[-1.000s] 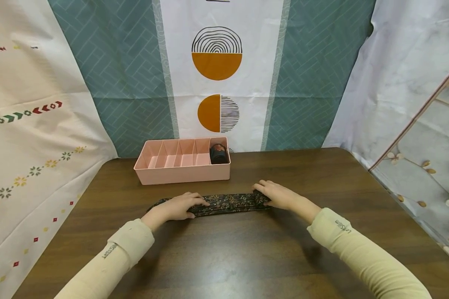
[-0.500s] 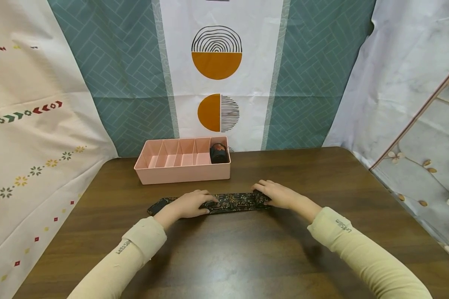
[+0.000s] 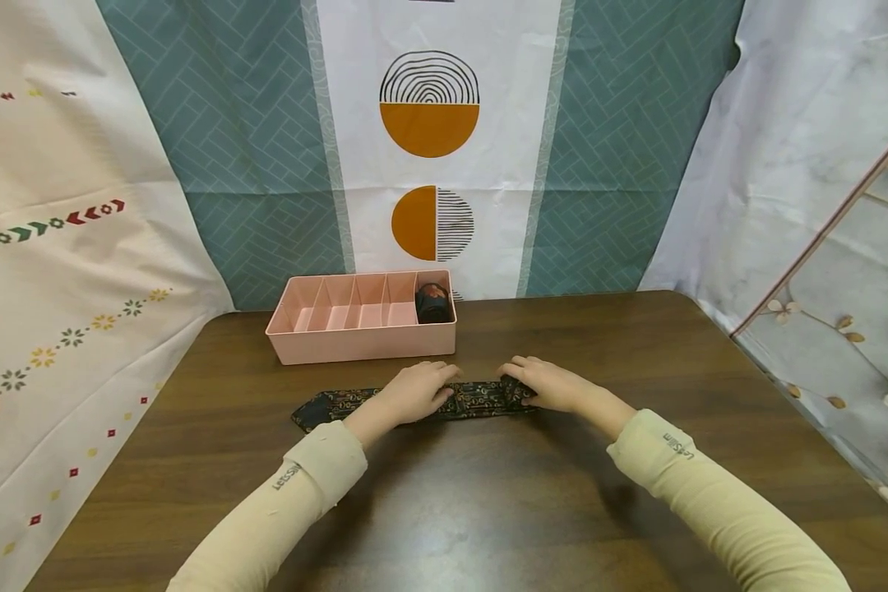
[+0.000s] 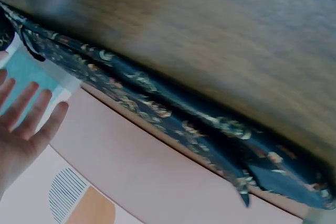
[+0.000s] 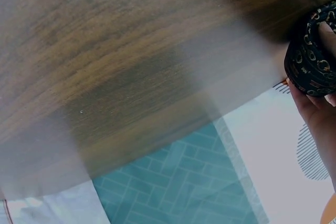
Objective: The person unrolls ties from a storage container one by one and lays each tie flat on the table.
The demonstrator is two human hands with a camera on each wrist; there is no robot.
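Note:
A dark necktie [image 3: 348, 400] with a small gold and brown pattern lies lengthwise across the table, its pointed wide end at the left. Its right end is wound into a roll [image 3: 514, 392], which also shows in the right wrist view as a thick coil [image 5: 304, 59]. My right hand [image 3: 553, 386] grips this roll, fingers and thumb around it. Over the middle of the tie is my left hand [image 3: 413, 391], hiding part of it; in the left wrist view the fingers [image 4: 35, 114] look extended and spread. Contact between left hand and tie cannot be told.
Behind the tie stands a pink divided box [image 3: 363, 345]. Its rightmost compartment holds a dark rolled item [image 3: 433, 306] with a reddish motif. The brown table [image 3: 459, 510] ends at patterned hanging cloths [image 3: 607, 164] at the back and sides.
My left hand has slid rightward along the tie, closer to the roll, uncovering the tie's wide left end. My right hand has stayed on the roll, practically still.

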